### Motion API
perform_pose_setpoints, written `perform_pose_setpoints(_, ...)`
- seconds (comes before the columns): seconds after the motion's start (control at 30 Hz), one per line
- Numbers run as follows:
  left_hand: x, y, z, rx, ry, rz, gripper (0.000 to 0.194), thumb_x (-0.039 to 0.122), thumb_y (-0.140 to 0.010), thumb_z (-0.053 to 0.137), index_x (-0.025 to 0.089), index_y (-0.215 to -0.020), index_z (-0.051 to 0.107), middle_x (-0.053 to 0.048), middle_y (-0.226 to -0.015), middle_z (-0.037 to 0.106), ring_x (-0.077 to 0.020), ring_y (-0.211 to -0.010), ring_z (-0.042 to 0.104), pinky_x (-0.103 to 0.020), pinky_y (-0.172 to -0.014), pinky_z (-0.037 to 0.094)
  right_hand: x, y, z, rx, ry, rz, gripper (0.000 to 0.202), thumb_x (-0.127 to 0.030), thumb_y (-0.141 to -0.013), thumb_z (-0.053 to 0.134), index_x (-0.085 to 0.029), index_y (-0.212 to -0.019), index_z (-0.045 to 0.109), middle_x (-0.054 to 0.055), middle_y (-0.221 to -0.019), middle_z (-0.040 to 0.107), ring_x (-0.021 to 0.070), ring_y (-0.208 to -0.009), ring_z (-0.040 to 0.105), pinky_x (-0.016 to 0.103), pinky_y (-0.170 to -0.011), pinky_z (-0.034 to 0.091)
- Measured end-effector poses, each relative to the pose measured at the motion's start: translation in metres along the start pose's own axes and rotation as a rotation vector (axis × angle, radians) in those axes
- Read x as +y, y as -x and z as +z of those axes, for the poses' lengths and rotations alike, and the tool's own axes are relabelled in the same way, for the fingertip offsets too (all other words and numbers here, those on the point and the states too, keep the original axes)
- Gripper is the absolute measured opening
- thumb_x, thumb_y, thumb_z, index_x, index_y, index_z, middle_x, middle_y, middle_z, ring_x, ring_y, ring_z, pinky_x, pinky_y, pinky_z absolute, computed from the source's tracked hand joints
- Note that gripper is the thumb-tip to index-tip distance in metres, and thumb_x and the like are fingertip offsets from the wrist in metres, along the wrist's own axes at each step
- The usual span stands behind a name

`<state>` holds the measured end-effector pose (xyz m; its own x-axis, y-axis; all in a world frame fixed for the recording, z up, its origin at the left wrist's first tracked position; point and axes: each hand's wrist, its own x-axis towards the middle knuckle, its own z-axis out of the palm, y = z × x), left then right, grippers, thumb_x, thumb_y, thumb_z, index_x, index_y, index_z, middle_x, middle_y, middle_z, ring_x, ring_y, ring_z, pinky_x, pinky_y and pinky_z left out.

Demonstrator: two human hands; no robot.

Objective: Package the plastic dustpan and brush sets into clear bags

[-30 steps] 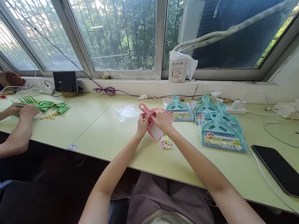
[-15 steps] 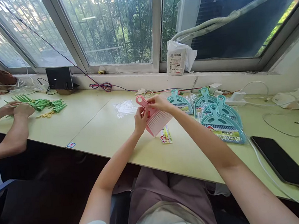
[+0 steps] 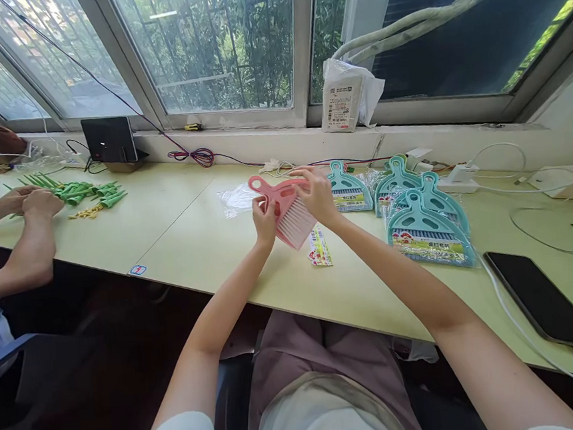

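A pink dustpan (image 3: 277, 192) with a white-bristled brush (image 3: 297, 223) nested against it is held up above the table, tilted, its looped handle toward the upper left. My left hand (image 3: 266, 222) grips the set on its lower left side near the handle. On the upper right, my right hand (image 3: 318, 197) holds the dustpan's edge, fingers partly hidden behind it. Under the set lies a narrow printed card (image 3: 320, 249), flat on the table. A clear plastic bag (image 3: 238, 200) rests behind my left hand.
Several bagged teal dustpan sets (image 3: 428, 229) lie to the right, beside a black phone (image 3: 545, 299) on a white cable. At the left, another person's hands (image 3: 39, 201) work near green pieces (image 3: 84, 192). A tablet (image 3: 108, 140) stands by the window; cables run along the wall.
The pink set has turned and lifted slightly. My right hand has shifted from near the handle to the right edge of the dustpan. My left hand keeps its hold.
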<state>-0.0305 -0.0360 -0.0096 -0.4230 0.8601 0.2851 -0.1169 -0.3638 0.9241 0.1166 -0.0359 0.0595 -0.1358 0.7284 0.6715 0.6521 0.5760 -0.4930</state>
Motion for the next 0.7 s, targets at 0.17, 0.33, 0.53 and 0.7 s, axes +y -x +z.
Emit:
perform_pose_setpoints(0.17,-0.006,-0.017,-0.011,0.293,0.081,-0.221,0.012,0.019,-0.078,0.059,0.02,-0.088,0.052,0.0,-0.085,0.06,-0.0115,-0.076,0.059,-0.024,-0.072,0.045,0.033,0.079,-0.02,-0.047,0.13,0.019,0.032,-0.028,-0.094,0.043,-0.022,-0.117,0.064,0.011,-0.129,0.06,0.0268,-0.126,0.05,0.045,-0.105,0.038)
perform_pose_setpoints(0.33,-0.01,-0.016,-0.013,0.207,0.173,-0.457,0.006,0.016,-0.073,0.056,0.016,-0.068,0.055,0.001,-0.066,0.056,-0.0105,-0.059,0.053,-0.023,-0.058,0.043,0.061,0.126,-0.032,-0.714,0.171,-0.154,0.05,-0.049,-0.093,0.048,-0.028,-0.138,0.052,0.009,-0.151,0.044,0.0301,-0.14,0.039,0.057,-0.113,0.027)
perform_pose_setpoints(0.53,-0.012,-0.016,-0.01,0.06,0.223,-0.467,0.008,0.012,-0.066,0.058,0.015,-0.059,0.056,0.0,-0.064,0.055,-0.0082,-0.057,0.051,-0.02,-0.055,0.042,0.059,0.116,-0.03,-0.799,-0.152,-0.192,0.036,-0.041,-0.088,0.062,-0.027,-0.12,0.068,0.007,-0.14,0.057,0.0266,-0.125,0.056,0.047,-0.109,0.036)
perform_pose_setpoints(0.7,-0.012,-0.017,-0.009,-0.024,0.272,-0.535,0.007,0.008,-0.062,0.059,0.015,-0.063,0.059,-0.001,-0.069,0.06,-0.0096,-0.062,0.055,-0.022,-0.059,0.047,0.057,0.116,-0.034,-0.759,-0.494,-0.038,0.023,-0.042,-0.083,0.068,-0.023,-0.091,0.077,0.009,-0.124,0.068,0.0246,-0.113,0.062,0.039,-0.1,0.045)
